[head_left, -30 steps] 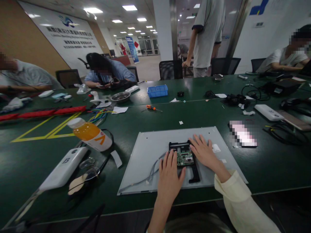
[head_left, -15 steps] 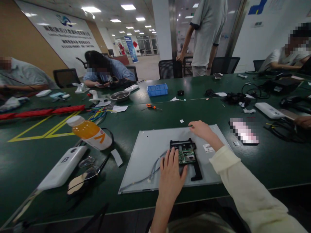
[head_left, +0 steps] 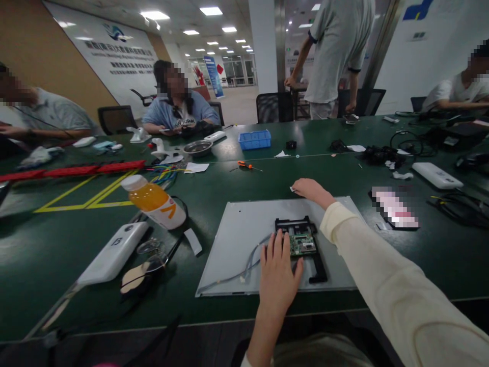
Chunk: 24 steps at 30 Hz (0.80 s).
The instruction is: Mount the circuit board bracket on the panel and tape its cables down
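Observation:
My left hand (head_left: 278,270) lies flat with its fingers stretched out, the fingertips at the left edge of a black plastic bracket (head_left: 318,270). A green circuit board (head_left: 303,244) sits in this bracket, on a flat grey panel (head_left: 237,239). Grey cables (head_left: 233,279) run from beside the left fingers across the panel toward its lower left corner. Beyond the panel's far edge, my right hand (head_left: 312,190) has its fingertips closed at a small white scrap (head_left: 292,189) on the green table. Part of the scrap is hidden by the fingers.
Left of the panel stand a tilted orange drink bottle (head_left: 155,202), a white power bank (head_left: 113,252) and glasses (head_left: 156,260). A phone (head_left: 395,208) lies at right. Farther off are an orange screwdriver (head_left: 245,164), a blue basket (head_left: 254,139) and a metal bowl (head_left: 197,148). Several people are around the table.
My right hand has moved from the panel's far edge forward to the white scrap. My left hand stays by the bracket. A person across the table has raised their head. The view has shifted slightly.

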{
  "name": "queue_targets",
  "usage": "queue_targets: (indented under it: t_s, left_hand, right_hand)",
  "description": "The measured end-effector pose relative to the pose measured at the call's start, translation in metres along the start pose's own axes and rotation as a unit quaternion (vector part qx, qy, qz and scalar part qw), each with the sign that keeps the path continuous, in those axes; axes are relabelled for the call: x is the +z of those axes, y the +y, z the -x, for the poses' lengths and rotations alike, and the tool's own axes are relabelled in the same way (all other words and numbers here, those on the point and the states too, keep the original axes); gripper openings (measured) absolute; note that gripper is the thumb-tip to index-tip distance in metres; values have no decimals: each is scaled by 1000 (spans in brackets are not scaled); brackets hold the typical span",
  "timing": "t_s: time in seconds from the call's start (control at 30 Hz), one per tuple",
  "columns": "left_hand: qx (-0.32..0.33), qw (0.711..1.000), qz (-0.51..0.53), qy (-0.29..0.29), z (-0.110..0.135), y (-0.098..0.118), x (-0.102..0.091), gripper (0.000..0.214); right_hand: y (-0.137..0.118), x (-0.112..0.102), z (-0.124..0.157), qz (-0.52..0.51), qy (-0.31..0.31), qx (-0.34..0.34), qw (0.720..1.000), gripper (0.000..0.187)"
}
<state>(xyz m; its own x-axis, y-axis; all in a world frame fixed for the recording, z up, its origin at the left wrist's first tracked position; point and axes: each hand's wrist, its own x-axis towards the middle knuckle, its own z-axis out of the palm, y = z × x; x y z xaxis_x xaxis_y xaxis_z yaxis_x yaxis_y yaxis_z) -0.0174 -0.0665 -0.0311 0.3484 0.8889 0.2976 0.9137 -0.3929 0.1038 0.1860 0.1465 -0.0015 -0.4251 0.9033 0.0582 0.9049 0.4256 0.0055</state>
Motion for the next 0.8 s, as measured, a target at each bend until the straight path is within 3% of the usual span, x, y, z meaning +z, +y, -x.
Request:
queue_targets:
  t_s: [0.2, 0.43, 0.6, 0.8]
  left_hand:
    - [-2, 1000, 2, 2, 1, 2, 0, 58]
    - [0, 1000, 9, -1, -1, 2, -2, 57]
    - [7, 1000, 11, 4, -1, 0, -3, 56]
    - [14, 1000, 17, 0, -2, -2, -2, 56]
  right_hand:
    - [-2, 2, -4, 32, 6, -8, 999, 24]
    - [-7, -5, 2, 37, 24, 41, 998, 24]
    - [-17, -21, 25, 25, 59, 82, 995, 29]
    - [-50, -29, 66, -6, 79, 56, 995, 27]
